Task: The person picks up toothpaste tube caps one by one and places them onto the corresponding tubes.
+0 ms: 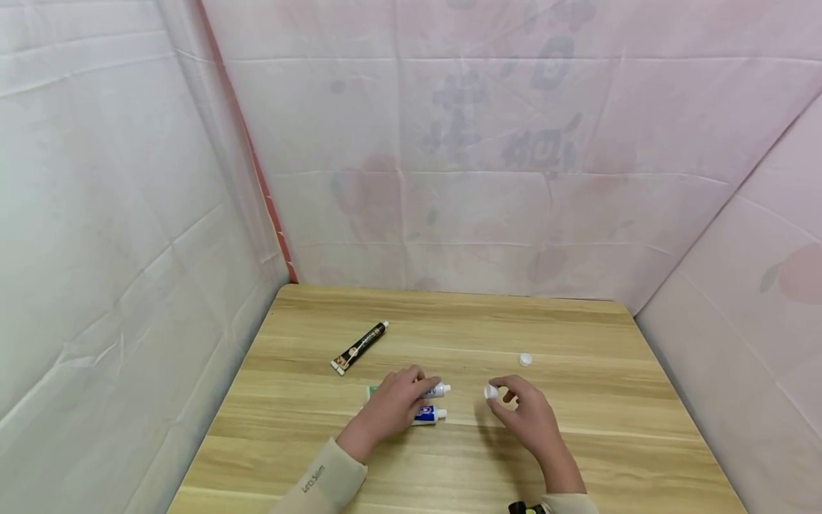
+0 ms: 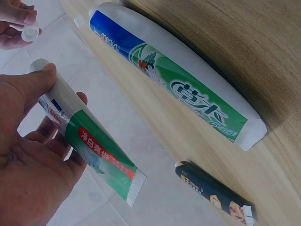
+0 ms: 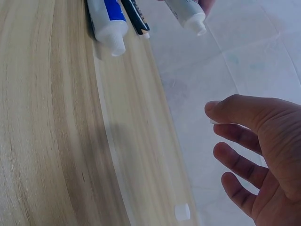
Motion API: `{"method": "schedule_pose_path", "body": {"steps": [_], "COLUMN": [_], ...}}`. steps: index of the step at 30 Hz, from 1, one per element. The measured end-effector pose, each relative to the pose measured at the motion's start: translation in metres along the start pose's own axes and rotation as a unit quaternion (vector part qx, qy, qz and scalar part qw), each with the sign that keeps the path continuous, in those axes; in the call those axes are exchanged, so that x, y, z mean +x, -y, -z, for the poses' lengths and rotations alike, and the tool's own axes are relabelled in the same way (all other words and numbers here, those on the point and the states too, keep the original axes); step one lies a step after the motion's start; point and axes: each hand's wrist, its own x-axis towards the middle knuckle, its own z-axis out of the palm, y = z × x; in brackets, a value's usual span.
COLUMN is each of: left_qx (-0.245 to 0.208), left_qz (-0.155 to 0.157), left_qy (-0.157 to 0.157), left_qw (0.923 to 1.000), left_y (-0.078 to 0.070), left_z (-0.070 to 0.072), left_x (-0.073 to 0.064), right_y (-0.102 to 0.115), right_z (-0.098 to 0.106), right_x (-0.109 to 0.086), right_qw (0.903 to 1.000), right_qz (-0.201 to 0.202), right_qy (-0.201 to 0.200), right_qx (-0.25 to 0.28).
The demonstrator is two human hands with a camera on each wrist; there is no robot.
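Observation:
My left hand [image 1: 394,403] grips a white and green toothpaste tube [image 2: 101,150] with a red label band, holding it above the table. The bare nozzle of this tube points toward my right hand [image 1: 529,417]. Between right thumb and index finger I pinch a small white cap [image 1: 491,391], a short gap away from the nozzle; the other fingers are spread and bent. Below my left hand, a blue, green and white toothpaste tube [image 2: 178,87] lies on the table, its ridged white tip [image 3: 116,43] facing right.
A black toothpaste tube [image 1: 359,348] lies farther back on the left, angled. Another white cap [image 1: 525,359] rests on the wooden table [image 1: 308,314] behind my right hand. Pale cloth walls [image 1: 481,214] rise at the back and on both sides.

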Motion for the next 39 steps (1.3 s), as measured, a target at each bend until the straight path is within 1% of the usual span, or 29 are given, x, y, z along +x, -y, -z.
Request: {"method": "schedule_pose_path", "body": {"steps": [7, 15, 20, 30, 39], "left_qx": [0.006, 0.003, 0.005, 0.012, 0.011], "left_qz": [-0.004, -0.006, -0.011, -0.008, -0.012], "left_qy": [0.002, 0.006, 0.006, 0.012, 0.018], "left_qw": [1.0, 1.0, 0.9999, 0.9998, 0.9997], "left_y": [-0.001, -0.002, -0.003, -0.004, -0.005], "left_z": [0.0, 0.0, 0.0, 0.0, 0.001], "left_x": [0.0, 0.0, 0.001, 0.002, 0.002], "right_y": [0.002, 0.007, 0.01, 0.015, 0.022], "right_z": [-0.004, -0.005, -0.006, -0.01, -0.011], "right_x": [0.001, 0.003, 0.004, 0.007, 0.01], "right_qw": [0.9998, 0.9998, 0.9998, 0.9996, 0.9994], "right_qz": [0.017, 0.015, 0.015, 0.026, 0.018], "right_qy": [-0.001, 0.013, 0.014, 0.012, 0.03], "right_qx": [-0.005, -0.003, -0.002, -0.006, 0.003]}}
